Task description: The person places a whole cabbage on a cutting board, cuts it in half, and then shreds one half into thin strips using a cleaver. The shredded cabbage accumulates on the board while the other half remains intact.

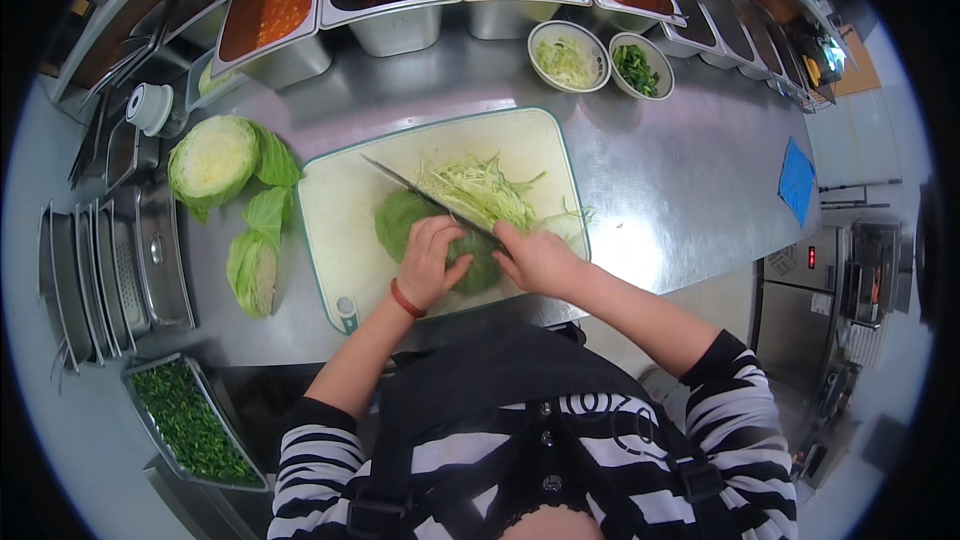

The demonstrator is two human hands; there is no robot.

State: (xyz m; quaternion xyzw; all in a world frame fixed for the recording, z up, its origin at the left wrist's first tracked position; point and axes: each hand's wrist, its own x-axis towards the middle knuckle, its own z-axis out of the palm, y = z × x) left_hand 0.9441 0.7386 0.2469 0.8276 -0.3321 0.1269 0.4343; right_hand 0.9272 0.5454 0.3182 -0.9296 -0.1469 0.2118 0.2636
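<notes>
A kitchen knife (405, 181) is gripped in my right hand (541, 259), its blade slanting up and left across the cutting board. Under and beside the blade lies a green piece of cabbage (397, 221). My left hand (431, 259) presses on that piece with its fingers bent close to the blade. Beyond the knife a pile of shredded cabbage (484, 187) is heaped, with loose shreds trailing to the right. All of this rests on a pale cutting board (337, 202) with a green rim. The knife's handle is hidden in my right hand.
Left of the board sit a cut cabbage half (214, 157) and a cabbage wedge (251, 274). Steel food pans (397, 22) line the back. Near them stand bowls of shredded cabbage (566, 60) and chopped greens (637, 71). A blue cloth (796, 181) lies right; a greens tray (191, 420) is lower left.
</notes>
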